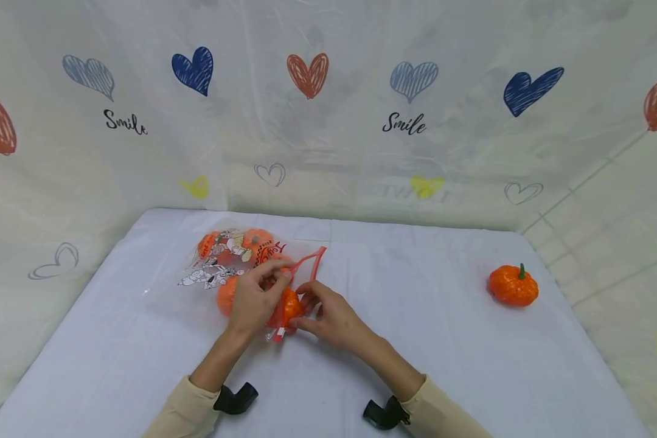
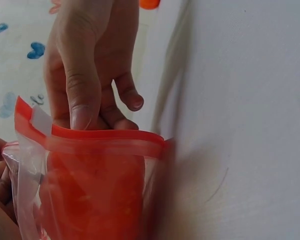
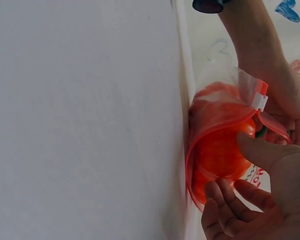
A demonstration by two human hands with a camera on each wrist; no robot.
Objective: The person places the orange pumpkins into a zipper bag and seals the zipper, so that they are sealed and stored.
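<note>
the left hand [image 1: 257, 299] pinches the red rim [image 1: 317, 261] of a clear bag [image 1: 225, 275] on the bench [image 1: 405, 304]; the right hand [image 1: 333, 317] grips an orange pumpkin [image 1: 292, 306] at the bag's mouth. another pumpkin [image 1: 511, 286] sits well apart.

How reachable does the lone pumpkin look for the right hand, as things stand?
Probably yes: only bare cloth shows between the right hand and the lone pumpkin, though the hand would likely first have to leave the other pumpkin at the mouth of the bag.
</note>
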